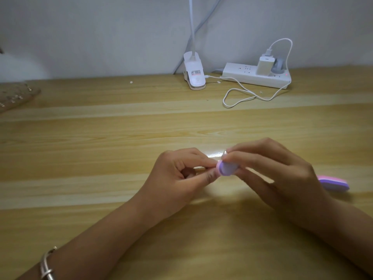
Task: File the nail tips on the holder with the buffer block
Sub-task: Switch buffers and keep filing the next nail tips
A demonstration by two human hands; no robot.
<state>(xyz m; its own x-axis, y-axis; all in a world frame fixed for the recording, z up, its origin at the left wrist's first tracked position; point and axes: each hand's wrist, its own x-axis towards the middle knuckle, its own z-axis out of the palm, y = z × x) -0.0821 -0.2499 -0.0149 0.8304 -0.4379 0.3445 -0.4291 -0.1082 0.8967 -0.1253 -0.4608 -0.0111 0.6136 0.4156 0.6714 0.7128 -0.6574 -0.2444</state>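
Over the middle of the wooden desk, my left hand (181, 174) has curled fingers pinching a thin stick-like nail tip holder (199, 169), mostly hidden inside the fist. My right hand (268, 170) pinches a small purple and white buffer block (286, 168) between thumb and fingers, its rounded end touching the holder's tip right at my left fingertips. A clear nail tip (223, 153) glints just above the block. A second pink and purple buffer block (335, 183) lies flat on the desk to the right, partly behind my right hand.
At the back stand a white clip lamp (194, 74) and a white power strip (256, 76) with a charger; its cable (242, 93) loops onto the desk. A beaded fabric item (14, 94) lies at the far left edge. A bracelet circles my left wrist.
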